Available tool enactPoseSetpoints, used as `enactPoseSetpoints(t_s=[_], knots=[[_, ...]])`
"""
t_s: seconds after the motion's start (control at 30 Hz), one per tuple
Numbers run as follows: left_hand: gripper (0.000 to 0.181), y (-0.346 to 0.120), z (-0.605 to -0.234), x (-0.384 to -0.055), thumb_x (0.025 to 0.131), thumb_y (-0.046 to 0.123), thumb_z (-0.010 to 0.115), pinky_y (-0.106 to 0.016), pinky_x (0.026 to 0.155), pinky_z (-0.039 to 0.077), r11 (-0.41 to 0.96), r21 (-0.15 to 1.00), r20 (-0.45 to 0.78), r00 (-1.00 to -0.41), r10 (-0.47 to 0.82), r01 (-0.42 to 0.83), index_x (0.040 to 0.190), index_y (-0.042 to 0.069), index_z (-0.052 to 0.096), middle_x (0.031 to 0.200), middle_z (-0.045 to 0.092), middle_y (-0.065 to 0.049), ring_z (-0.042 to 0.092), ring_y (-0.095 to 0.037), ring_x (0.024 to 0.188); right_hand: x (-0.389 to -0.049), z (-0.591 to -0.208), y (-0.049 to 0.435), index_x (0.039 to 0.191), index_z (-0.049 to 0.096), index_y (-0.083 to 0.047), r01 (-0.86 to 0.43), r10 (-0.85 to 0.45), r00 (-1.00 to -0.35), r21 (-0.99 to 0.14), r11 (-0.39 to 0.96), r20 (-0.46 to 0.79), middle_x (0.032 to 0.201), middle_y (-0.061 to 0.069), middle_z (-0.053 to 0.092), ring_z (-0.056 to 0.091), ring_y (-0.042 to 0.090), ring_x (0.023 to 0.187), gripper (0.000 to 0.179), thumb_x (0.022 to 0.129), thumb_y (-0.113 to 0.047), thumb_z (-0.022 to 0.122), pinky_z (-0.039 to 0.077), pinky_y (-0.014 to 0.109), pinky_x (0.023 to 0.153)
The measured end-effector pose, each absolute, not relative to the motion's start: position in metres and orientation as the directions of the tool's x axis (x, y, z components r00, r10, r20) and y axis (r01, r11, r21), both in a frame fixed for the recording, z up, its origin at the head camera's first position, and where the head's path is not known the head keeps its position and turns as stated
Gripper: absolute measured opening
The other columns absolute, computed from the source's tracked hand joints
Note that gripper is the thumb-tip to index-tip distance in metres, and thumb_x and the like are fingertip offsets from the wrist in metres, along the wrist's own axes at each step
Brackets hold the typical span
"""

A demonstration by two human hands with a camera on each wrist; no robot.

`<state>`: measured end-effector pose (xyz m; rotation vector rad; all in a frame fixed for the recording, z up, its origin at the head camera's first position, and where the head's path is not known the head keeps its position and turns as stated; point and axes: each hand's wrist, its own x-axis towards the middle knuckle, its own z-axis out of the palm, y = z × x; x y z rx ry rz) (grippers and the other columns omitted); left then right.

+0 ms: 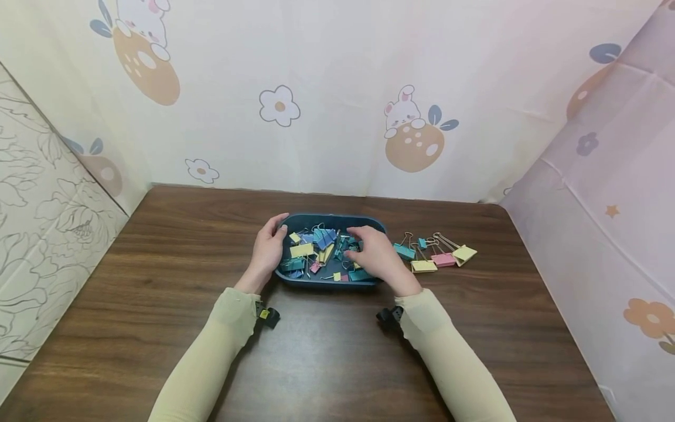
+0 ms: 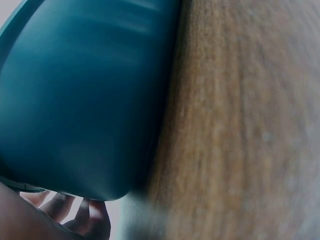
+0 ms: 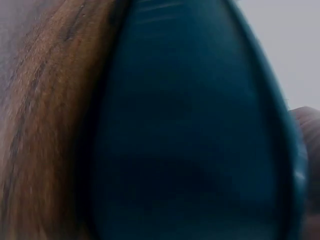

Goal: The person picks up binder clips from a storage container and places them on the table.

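Observation:
A dark teal plastic tray (image 1: 329,282) with rounded corners holds a jumble of blue, teal, yellow and pink binder clips (image 1: 302,250). My left hand (image 1: 267,249) grips the tray's left end, its thumb at the rim and its fingers (image 2: 97,217) around the outer wall. Over the tray's right side, my right hand (image 1: 375,252) reaches in among the clips, thumb and forefinger spread apart. Its other fingers are hidden behind the hand. The right wrist view is mostly filled by the tray's outer wall (image 3: 185,115).
To the tray's right on the brown wooden table (image 1: 158,281) lies a loose group of binder clips, including a pink one (image 1: 444,259) and a teal one (image 1: 404,251). Patterned curtains (image 1: 337,117) enclose the table's back and sides.

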<state>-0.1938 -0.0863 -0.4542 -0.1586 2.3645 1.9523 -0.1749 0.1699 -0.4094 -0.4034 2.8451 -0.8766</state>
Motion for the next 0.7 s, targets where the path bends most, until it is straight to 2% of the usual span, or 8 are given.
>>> enactPoseSetpoints(t_s=[0.13, 0.4, 0.53, 0.7], knots=[[0.040, -0.087, -0.453, -0.194, 0.108, 0.025, 0.043, -0.047, 0.116, 0.027, 0.186, 0.975, -0.118, -0.992, -0.035, -0.122, 0.147, 0.018, 0.048, 0.155, 0.039, -0.004, 0.034, -0.024, 0.142, -0.182, -0.416, 0.157, 0.141, 0.054, -0.005, -0.222, -0.309, -0.945, -0.477, 0.850, -0.111, 0.139, 0.016, 0.055, 0.049, 0.033, 0.127, 0.061, 0.089, -0.027, 0.076, 0.040, 0.050, 0.106], [0.039, -0.086, -0.452, -0.195, 0.108, 0.025, 0.043, -0.047, 0.116, 0.026, 0.188, 0.974, -0.121, -0.992, -0.038, -0.126, 0.146, 0.020, 0.049, 0.155, 0.039, -0.004, 0.034, -0.024, 0.142, -0.187, -0.426, 0.143, 0.136, 0.059, -0.003, -0.245, -0.288, -0.953, -0.323, 0.914, -0.092, 0.130, 0.014, 0.061, 0.049, 0.030, 0.114, 0.061, 0.086, -0.030, 0.080, 0.044, 0.044, 0.098], [0.039, -0.086, -0.453, -0.196, 0.108, 0.025, 0.043, -0.046, 0.116, 0.026, 0.191, 0.973, -0.122, -0.992, -0.041, -0.128, 0.146, 0.020, 0.049, 0.155, 0.040, -0.003, 0.034, -0.023, 0.142, -0.186, -0.427, 0.143, 0.135, 0.061, -0.005, -0.236, -0.277, -0.957, -0.323, 0.916, -0.087, 0.129, 0.013, 0.062, 0.049, 0.030, 0.113, 0.059, 0.085, -0.031, 0.080, 0.045, 0.043, 0.097], [0.039, -0.086, -0.454, -0.195, 0.108, 0.025, 0.043, -0.046, 0.116, 0.026, 0.194, 0.972, -0.126, -0.991, -0.042, -0.132, 0.146, 0.020, 0.049, 0.155, 0.039, -0.004, 0.033, -0.023, 0.143, -0.185, -0.426, 0.148, 0.134, 0.061, -0.006, -0.213, -0.279, -0.954, -0.409, 0.888, -0.109, 0.131, 0.013, 0.061, 0.051, 0.030, 0.118, 0.058, 0.085, -0.031, 0.079, 0.045, 0.047, 0.100]])
